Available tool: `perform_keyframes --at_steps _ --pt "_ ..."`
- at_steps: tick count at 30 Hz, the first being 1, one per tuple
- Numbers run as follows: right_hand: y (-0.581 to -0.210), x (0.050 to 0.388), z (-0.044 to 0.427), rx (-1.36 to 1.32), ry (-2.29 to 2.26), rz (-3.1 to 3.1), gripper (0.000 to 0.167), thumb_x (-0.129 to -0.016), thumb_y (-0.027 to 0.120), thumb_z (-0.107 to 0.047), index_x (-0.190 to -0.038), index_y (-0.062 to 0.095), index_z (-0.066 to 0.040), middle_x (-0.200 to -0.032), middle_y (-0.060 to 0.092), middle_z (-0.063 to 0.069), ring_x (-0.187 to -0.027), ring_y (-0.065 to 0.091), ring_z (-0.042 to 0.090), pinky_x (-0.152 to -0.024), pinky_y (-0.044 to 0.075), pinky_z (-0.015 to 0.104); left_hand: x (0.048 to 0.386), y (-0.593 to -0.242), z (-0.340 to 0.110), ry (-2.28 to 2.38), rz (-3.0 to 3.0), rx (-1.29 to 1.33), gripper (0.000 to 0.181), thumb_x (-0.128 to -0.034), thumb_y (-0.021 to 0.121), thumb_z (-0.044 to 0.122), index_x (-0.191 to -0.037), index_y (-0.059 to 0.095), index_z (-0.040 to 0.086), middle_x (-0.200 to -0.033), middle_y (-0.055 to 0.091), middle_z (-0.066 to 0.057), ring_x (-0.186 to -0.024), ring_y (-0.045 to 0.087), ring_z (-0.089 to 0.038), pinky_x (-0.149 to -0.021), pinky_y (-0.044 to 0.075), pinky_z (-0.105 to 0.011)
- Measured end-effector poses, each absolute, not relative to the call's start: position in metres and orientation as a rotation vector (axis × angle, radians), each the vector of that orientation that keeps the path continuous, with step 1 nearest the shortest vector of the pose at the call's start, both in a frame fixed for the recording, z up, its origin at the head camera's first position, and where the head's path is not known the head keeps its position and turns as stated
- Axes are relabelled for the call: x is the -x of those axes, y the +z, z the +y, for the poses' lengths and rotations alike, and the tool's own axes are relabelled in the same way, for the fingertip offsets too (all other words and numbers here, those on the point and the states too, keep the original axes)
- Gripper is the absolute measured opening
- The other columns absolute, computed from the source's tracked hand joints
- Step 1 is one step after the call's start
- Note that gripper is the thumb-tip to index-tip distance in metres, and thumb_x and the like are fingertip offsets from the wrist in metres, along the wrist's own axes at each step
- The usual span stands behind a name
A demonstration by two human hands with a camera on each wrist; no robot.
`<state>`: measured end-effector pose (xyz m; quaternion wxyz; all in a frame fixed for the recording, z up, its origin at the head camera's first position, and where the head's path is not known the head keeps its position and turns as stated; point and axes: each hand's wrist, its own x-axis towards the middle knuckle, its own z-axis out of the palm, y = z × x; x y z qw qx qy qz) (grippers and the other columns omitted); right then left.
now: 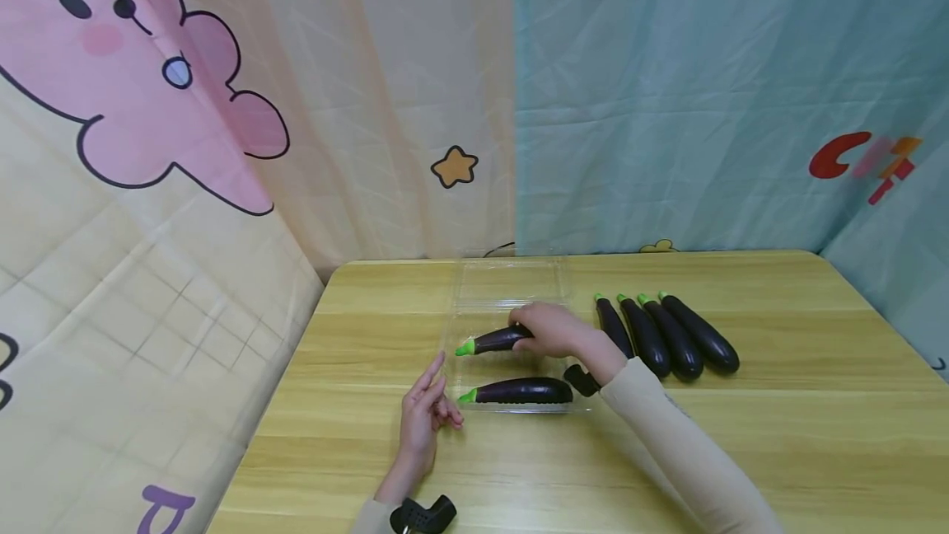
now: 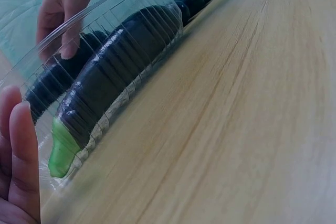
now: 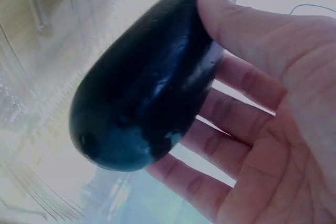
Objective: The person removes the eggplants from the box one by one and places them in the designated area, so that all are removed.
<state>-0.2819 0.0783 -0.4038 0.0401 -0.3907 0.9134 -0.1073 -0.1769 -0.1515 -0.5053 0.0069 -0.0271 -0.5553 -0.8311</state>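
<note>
My right hand grips an eggplant with a green stem over the back half of a clear plastic container. In the right wrist view, thumb and fingers lie on opposite sides of this eggplant. A second eggplant lies along the front wall inside the container, its green stem to the left. My left hand is beside the container's left side with nothing held, its index finger extended. Whether it touches the plastic I cannot tell.
Several eggplants lie side by side on the wooden table, right of the container. The container's clear lid stands folded open toward the back. Printed curtains hang behind the table and along its left.
</note>
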Motion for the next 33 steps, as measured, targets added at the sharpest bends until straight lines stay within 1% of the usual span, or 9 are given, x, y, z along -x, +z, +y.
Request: perform_keyframes --at_steps 6,13,17,22,27,33 --pt "-0.396 0.275 0.080 1.195 -0.369 2.881 0.032 -0.087 0.070 -0.031 -0.108 0.063 -0.007 -0.091 0.062 0.003 -0.074 0.055 0.015 -0.063 0.046 0.032 0.177 -0.506 -0.152 -2.600 -1.744 0.091 0.053 -0.0998 0.047 0.017 -0.147 0.030 0.001 -0.052 0.047 0.000 -0.049 0.059 -0.011 -0.049 0.052 -0.023" --pt "-0.394 0.268 0.084 1.155 -0.449 2.976 0.039 -0.087 0.069 -0.037 -0.111 0.062 -0.007 -0.095 0.063 0.005 -0.073 0.057 0.016 -0.060 0.046 0.032 0.177 -0.507 -0.152 -2.599 -1.749 0.088 0.052 -0.1000 0.046 0.017 -0.147 0.030 0.002 -0.052 0.047 0.000 -0.049 0.059 -0.011 -0.049 0.051 -0.023" --pt "-0.396 0.266 0.087 1.097 -0.484 3.043 0.041 -0.085 0.070 -0.040 -0.112 0.062 -0.010 -0.096 0.064 0.005 -0.072 0.058 0.015 -0.057 0.046 0.032 0.177 -0.507 -0.151 -2.602 -1.750 0.087 0.052 -0.1000 0.046 0.017 -0.147 0.030 0.002 -0.052 0.047 0.000 -0.049 0.059 -0.011 -0.049 0.051 -0.023" --pt "-0.397 0.264 0.092 1.055 -0.526 3.127 0.042 -0.084 0.070 -0.044 -0.111 0.063 -0.013 -0.093 0.063 0.002 -0.068 0.055 0.013 -0.055 0.045 0.030 0.177 -0.507 -0.151 -2.596 -1.749 0.086 0.052 -0.1000 0.046 0.016 -0.147 0.030 0.001 -0.052 0.046 0.000 -0.049 0.058 -0.011 -0.049 0.051 -0.023" --pt "-0.396 0.261 0.098 1.032 -0.618 3.194 0.042 -0.082 0.071 -0.046 -0.107 0.063 -0.013 -0.088 0.061 0.000 -0.063 0.050 0.010 -0.051 0.042 0.027 0.177 -0.507 -0.152 -2.588 -1.751 0.098 0.051 -0.1001 0.046 0.016 -0.147 0.031 0.002 -0.052 0.047 0.000 -0.049 0.059 -0.011 -0.049 0.051 -0.023" --pt "-0.398 0.259 0.106 0.935 -0.754 3.237 0.041 -0.081 0.071 -0.047 -0.103 0.062 -0.014 -0.082 0.058 -0.003 -0.058 0.048 0.010 -0.047 0.040 0.027 0.177 -0.507 -0.152 -2.585 -1.745 0.111 0.051 -0.1004 0.045 0.015 -0.147 0.030 0.001 -0.052 0.047 0.001 -0.049 0.059 -0.011 -0.049 0.052 -0.023"
